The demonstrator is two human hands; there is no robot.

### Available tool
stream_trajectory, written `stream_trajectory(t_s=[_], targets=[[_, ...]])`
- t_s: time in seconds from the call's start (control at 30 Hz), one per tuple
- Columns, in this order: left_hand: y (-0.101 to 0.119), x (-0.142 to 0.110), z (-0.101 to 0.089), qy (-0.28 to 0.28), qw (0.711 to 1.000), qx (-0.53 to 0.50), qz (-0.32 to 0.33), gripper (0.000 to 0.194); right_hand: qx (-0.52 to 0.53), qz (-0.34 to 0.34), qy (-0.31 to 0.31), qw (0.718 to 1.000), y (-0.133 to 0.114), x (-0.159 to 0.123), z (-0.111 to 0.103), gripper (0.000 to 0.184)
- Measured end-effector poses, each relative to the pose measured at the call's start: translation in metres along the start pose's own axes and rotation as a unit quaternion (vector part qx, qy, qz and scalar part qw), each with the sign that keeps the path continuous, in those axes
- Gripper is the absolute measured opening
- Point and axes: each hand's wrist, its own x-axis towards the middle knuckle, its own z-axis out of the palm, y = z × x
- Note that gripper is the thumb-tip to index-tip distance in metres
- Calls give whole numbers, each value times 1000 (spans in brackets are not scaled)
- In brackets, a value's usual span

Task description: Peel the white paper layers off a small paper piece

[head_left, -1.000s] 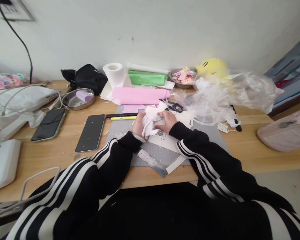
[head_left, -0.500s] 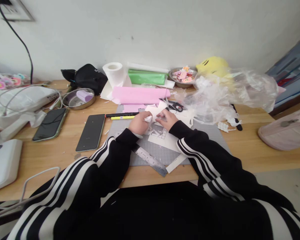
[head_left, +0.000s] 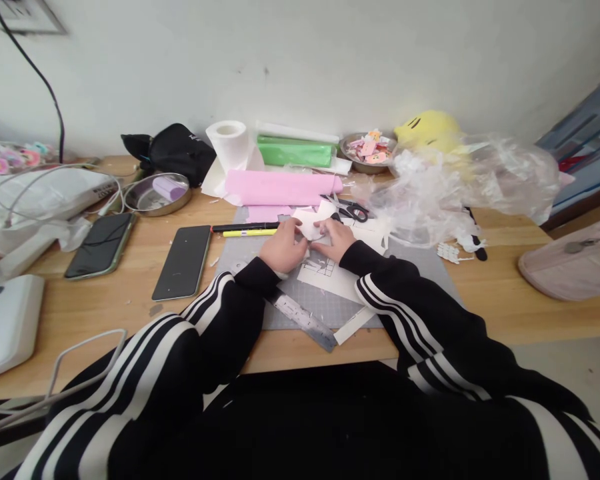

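Observation:
My left hand (head_left: 283, 247) and my right hand (head_left: 334, 241) are close together over the grey cutting mat (head_left: 300, 309). Between their curled fingers is a small piece of white paper (head_left: 311, 228), pinched from both sides. Whether the crumpled white tissue is inside my left hand cannot be seen. Under my right hand lies a white sheet with black printed lines (head_left: 336, 280). A metal ruler (head_left: 305, 320) rests slantwise below my left wrist, near a white paper strip (head_left: 354, 325). Black-handled scissors (head_left: 353, 210) lie behind my right hand.
Left of the mat are a yellow pen (head_left: 249, 233), a black pen (head_left: 245, 227) and two phones (head_left: 183, 262) (head_left: 100, 245). Behind stand a pink roll (head_left: 283, 188), a white paper roll (head_left: 230, 150) and a metal bowl (head_left: 369, 163). Clear plastic bags (head_left: 415, 200) spread at the right.
The crumpled white tissue between my hands gathered into my left hand and then went out of sight. My hands drew closer together, with flat white paper now between the fingers.

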Motion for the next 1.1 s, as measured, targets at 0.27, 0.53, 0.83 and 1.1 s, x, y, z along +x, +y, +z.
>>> stream_trajectory(t_s=[0.27, 0.53, 0.83, 1.1], targets=[[-7, 4, 2, -22, 999, -23, 20, 51, 42, -3, 6, 999, -1, 0, 2, 33], [-4, 2, 5, -39, 997, -47, 46, 24, 30, 1, 8, 1000, -3, -1, 3, 44], [-4, 2, 5, -25, 995, -72, 63, 15, 52, 12, 7, 999, -5, -1, 0, 25], [-5, 2, 6, -10, 993, -93, 74, 13, 148, 22, 13, 989, -13, -5, -9, 22]])
